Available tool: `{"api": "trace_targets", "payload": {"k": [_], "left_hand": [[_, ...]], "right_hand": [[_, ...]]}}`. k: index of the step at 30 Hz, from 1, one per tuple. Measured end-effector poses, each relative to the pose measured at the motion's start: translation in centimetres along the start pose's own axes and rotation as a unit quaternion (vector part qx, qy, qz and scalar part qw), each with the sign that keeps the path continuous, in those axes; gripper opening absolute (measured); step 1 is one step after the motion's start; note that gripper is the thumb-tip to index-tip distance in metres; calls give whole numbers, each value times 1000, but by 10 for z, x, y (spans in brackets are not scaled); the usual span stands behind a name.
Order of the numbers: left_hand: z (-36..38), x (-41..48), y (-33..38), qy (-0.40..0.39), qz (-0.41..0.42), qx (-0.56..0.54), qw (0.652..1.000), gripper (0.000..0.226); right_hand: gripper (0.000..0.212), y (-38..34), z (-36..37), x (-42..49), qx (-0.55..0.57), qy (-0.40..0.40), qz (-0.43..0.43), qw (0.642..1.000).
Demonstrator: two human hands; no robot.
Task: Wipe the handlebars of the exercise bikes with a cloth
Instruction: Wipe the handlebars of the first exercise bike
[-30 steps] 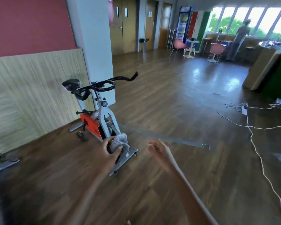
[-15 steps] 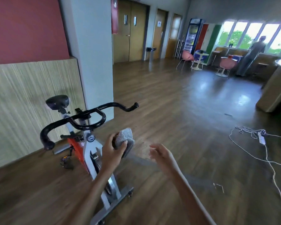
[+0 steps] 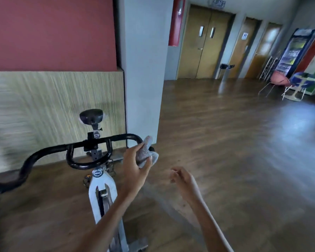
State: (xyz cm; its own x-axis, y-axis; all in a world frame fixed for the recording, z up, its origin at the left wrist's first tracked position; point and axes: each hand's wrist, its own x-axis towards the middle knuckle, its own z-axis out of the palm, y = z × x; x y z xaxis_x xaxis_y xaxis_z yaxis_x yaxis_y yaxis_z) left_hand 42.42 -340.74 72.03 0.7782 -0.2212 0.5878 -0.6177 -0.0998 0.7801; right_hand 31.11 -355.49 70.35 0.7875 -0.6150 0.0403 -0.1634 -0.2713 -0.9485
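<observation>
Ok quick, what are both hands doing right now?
Left hand: closed, holding the grey cloth.
Right hand: open, fingers loosely curled, holding nothing.

Head camera looks forward and down, close over the handlebars.

Left wall recorded as red above, with pale wood-grain panelling below. A grey pillar is seen beside it. Dark wood-plank floor noted, with pale glare at right. Tan double doors are set in the far wall. A drinks fridge and a pink chair are placed far right.
</observation>
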Motion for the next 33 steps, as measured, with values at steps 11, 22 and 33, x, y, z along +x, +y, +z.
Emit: {"api": "trace_targets", "payload": {"k": [11, 22, 33], "left_hand": [[56, 5, -19, -40, -9, 209, 977, 57], [61, 40, -30, -100, 189, 445, 870, 31], [81, 26, -21, 3, 37, 360, 932, 12]], "right_hand": [[7, 27, -32, 57, 101, -120, 17, 987], [12, 25, -27, 78, 58, -169, -31, 984], [22, 21, -37, 93, 28, -199, -72, 977]]}}
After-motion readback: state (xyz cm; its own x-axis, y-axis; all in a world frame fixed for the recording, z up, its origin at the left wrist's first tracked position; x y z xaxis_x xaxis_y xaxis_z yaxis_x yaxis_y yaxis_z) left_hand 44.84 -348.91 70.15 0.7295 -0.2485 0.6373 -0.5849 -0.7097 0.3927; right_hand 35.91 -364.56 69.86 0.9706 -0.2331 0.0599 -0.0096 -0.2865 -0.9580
